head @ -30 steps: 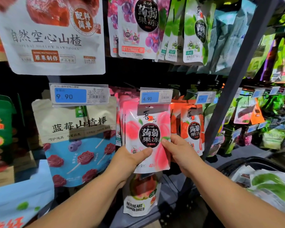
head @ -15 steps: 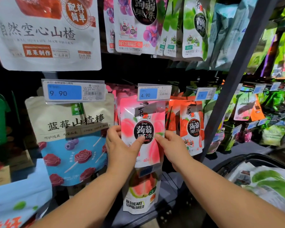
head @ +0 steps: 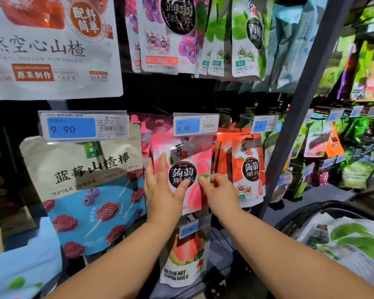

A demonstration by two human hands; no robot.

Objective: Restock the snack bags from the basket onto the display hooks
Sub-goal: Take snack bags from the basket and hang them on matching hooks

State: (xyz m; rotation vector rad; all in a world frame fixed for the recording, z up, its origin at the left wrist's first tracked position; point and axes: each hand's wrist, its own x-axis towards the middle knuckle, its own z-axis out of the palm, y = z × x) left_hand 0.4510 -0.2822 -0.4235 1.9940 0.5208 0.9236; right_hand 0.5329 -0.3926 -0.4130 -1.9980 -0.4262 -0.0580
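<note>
– As the peach bag (head: 183, 171) rises under the 4.90 tag (head: 195, 126), left hand (head: 162, 190) flattens, fingers straight against it.
– Right hand (head: 218, 190) still pinches its edge. Hooked, I'd say; basket (head: 298, 219) next.

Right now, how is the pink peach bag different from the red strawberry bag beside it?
The pink peach bag shows peaches on pink; the red strawberry bag shows strawberries on orange-red. The left hand and the right hand touch the pink peach bag; no hand touches the red strawberry bag. Both hang upright under blue price tags and carry a black round label.
</note>
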